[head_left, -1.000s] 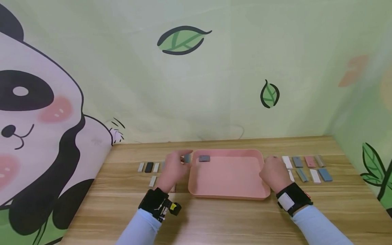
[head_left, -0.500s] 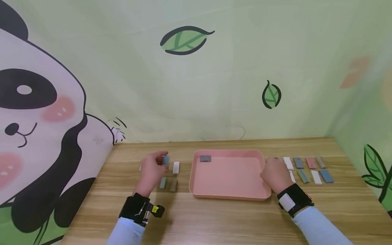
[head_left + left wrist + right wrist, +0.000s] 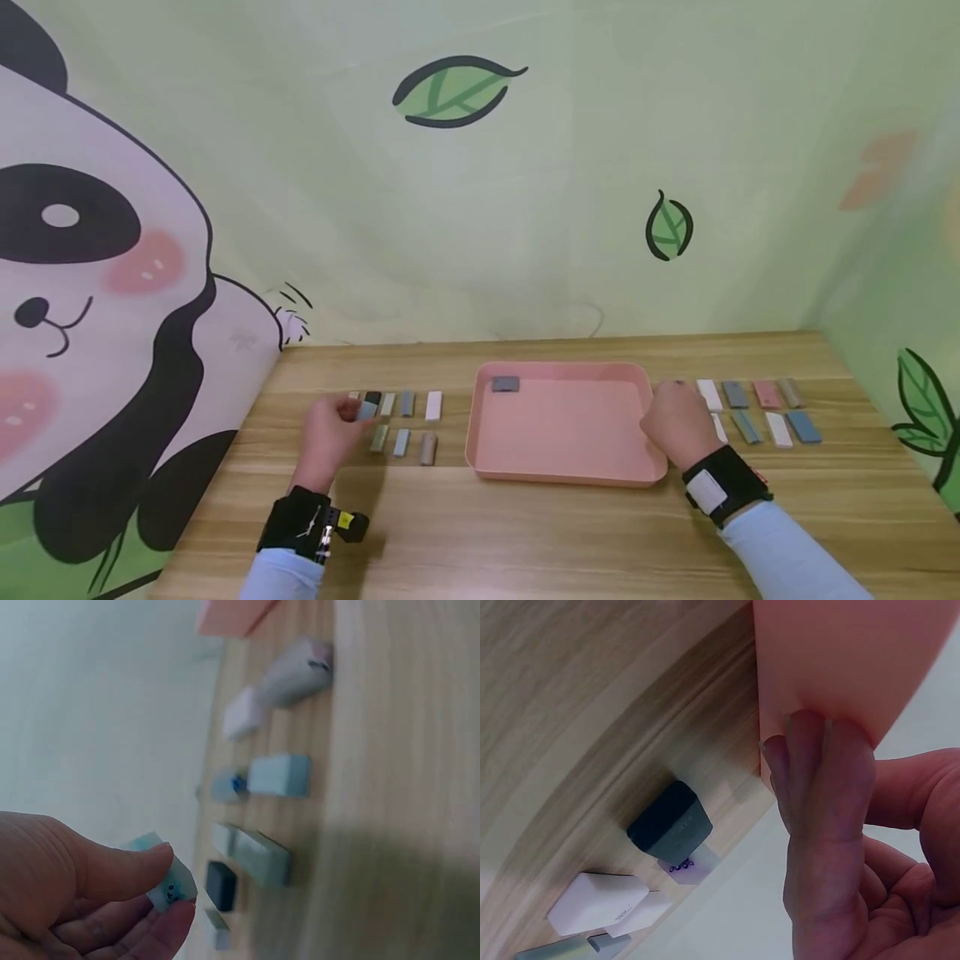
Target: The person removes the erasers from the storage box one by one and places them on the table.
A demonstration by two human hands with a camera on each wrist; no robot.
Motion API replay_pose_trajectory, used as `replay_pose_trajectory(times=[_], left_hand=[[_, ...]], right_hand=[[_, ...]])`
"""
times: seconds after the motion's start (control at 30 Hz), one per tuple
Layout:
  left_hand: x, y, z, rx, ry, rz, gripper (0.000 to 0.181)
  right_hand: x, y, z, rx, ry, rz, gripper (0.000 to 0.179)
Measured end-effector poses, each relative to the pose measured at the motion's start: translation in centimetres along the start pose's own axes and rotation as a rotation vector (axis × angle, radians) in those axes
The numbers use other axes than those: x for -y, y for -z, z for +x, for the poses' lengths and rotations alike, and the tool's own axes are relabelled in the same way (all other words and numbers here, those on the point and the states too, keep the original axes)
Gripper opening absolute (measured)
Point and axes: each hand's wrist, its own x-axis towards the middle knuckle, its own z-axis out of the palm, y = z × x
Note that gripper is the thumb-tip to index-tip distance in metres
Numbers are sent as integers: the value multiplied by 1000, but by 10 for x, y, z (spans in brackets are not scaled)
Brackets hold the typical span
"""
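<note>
My left hand [image 3: 326,437] pinches a small light-blue eraser [image 3: 367,411] between thumb and fingers, close over the left group of erasers. In the left wrist view a little printed face shows on the held eraser [image 3: 177,886], and a black eraser [image 3: 221,886] lies just beyond it. At the right side of the pink tray [image 3: 562,479], my right hand [image 3: 678,427] grips the tray's wall. The right wrist view shows its fingers [image 3: 829,795] bent against the outside of that wall, with the thumb on the far side. One grey eraser [image 3: 506,383] lies in the tray's far left corner.
Left of the tray, erasers stand in two short rows, among them a white one [image 3: 434,406] and a brown one [image 3: 428,449]. To its right lie several more, including a pink eraser [image 3: 767,394] and a blue one [image 3: 804,427]. A printed cloth wall [image 3: 555,208] rises behind the table.
My left hand has moved left from beside the tray, carrying the light-blue eraser, and is now lower over the left rows. My right hand stays at the tray's right side.
</note>
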Motion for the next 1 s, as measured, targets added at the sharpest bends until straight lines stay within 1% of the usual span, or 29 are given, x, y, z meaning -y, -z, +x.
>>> replay_pose_trajectory(times=[0.07,0.2,0.27,0.4,0.6,0.7,0.83,1.0], left_hand=[[6,1,-1,-8,26,19,34],[15,0,-3,-7,88,2,33],[18,-1,-3,-13,100,0,32],[24,-5,-2,-38,108,31,31],[23,-8,-1,-35,141,58,28],[22,-9,-2,-45,137,74,26],[21,-11,-4,-68,106,117,22],[22,-11,-4,-81,67,200,19]], right_hand=[[0,0,0,7,-7,5,12],[0,0,0,14,-12,12,11],[0,-1,0,16,-12,15,11],[-2,-3,2,8,-15,10,12],[-4,-5,4,5,-10,0,12],[-4,-5,3,7,-7,-5,11],[-4,-4,3,-7,4,-9,12],[-5,-3,3,-22,20,2,11]])
